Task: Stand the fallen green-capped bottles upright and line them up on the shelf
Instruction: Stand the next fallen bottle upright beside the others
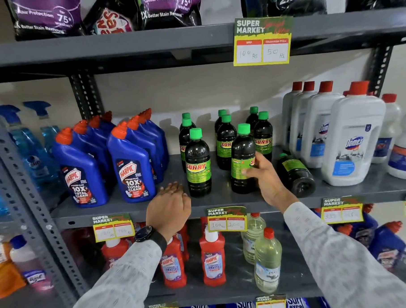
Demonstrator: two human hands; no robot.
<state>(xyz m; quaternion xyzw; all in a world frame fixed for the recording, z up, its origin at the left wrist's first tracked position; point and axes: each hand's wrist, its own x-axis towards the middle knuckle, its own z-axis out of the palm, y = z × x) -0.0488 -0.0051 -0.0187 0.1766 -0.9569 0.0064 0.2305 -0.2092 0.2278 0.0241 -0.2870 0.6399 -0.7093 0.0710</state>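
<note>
Head view, eight upright green-capped bottles (197, 162), one fallen bottle (295, 173), right hand (267, 179) fingers gripping one, left hand (168, 207) open.

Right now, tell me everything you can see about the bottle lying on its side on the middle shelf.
The fallen bottle is dark, glossy plastic with a green cap and a green label. It lies on its side on the grey shelf, cap toward the back wall, round base toward the camera. It sits between the upright bottle held by the right hand and the large white bottle. Neither hand touches it. Its label text is unreadable.
</note>
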